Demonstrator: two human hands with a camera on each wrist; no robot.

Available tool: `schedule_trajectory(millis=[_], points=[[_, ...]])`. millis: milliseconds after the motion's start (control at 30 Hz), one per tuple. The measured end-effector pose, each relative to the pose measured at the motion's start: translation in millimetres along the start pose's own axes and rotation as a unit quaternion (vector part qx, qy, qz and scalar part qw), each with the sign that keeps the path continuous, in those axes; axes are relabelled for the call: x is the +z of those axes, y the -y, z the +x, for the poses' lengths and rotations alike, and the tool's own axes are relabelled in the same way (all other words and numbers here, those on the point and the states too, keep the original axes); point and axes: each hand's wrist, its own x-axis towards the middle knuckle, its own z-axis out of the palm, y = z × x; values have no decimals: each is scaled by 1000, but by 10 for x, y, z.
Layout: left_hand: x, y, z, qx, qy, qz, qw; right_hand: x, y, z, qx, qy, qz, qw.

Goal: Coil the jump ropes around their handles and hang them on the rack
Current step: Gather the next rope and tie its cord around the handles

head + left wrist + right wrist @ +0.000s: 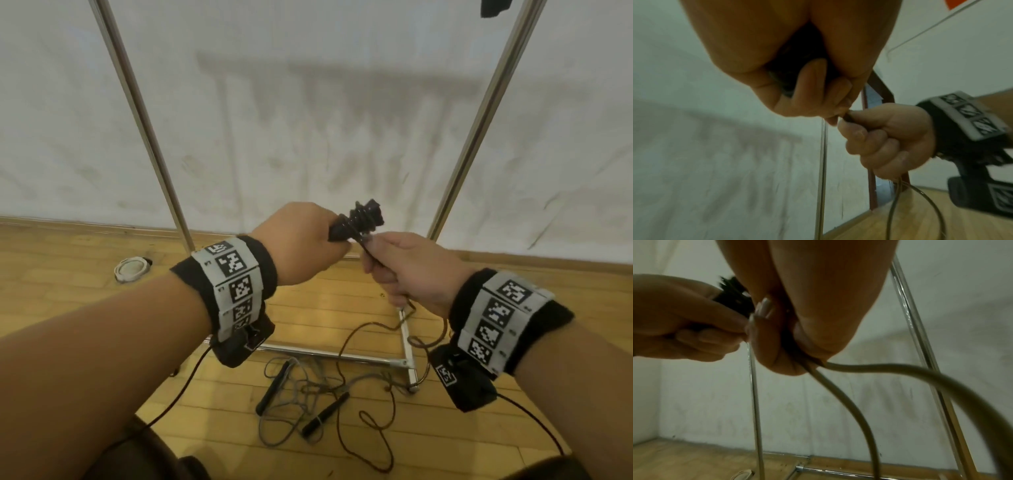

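Your left hand (301, 241) is clenched around the black handles (356, 222) of a jump rope, its fingers (813, 84) curled fully round them, and several turns of dark cord sit wound on the end that sticks out past your knuckles. Your right hand (407, 267) is closed in a fist just beside the left, almost touching it, with its fingers (865, 141) wrapped tight on the brown cord (346, 346) right where it leaves the handles; in the right wrist view two strands of that cord (863, 418) drop out from under the fist. Both hands are held up in front of the rack (407, 337), between its two upright chrome poles and above its base bar on the wooden floor (85, 291). The loose brown cord hangs from your right fist, crosses the rack's base bar and loops over the floor on the near side of it. A second jump rope (294, 387) lies in a tangle on the floor just this side of the base bar, with a grey cord and two black handles lying apart, one at each side of the tangle. So you have two jump ropes in sight, one in your hands and one on the floor. A white coiled object (132, 269) lies on the floor beside the rack's left pole.
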Motion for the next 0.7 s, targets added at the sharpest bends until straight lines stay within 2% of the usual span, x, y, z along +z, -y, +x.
schedule_trajectory(millis=[33, 67, 100, 167, 200, 267, 333, 400, 500, 567, 633, 700], points=[[-12, 32, 19, -21, 5, -8, 1000, 28, 5, -6, 2, 5, -35, 999], [-15, 53, 38, -39, 21, -7, 999, 62, 24, -15, -4, 4, -118, 993], [-1, 60, 61, -54, 45, 10, 997, 98, 51, -29, -19, 2, -245, 969], [71, 24, 95, -72, 102, 87, 988, 178, 94, -50, -54, 20, -476, 878], [124, -15, 90, -72, 133, 138, 979, 223, 118, -66, -66, 29, -540, 838], [252, -92, 61, -49, 196, 224, 954, 275, 151, -87, -96, 33, -618, 779], [353, -142, 33, -6, 246, 274, 930, 273, 164, -90, -129, 33, -653, 746], [388, -157, 5, 43, 273, 292, 916, 235, 180, -85, -142, 23, -642, 753], [298, -171, -23, 98, 280, 287, 911, 145, 166, -62, -121, -3, -586, 801], [173, -150, -8, 101, 229, 265, 931, 87, 142, -38, -87, 7, -532, 842], [84, -76, 25, 88, 161, 243, 953, 40, 116, 11, -78, 16, -494, 866], [71, 38, 65, 79, 58, 198, 975, -9, 95, 54, -77, -13, -457, 886]])
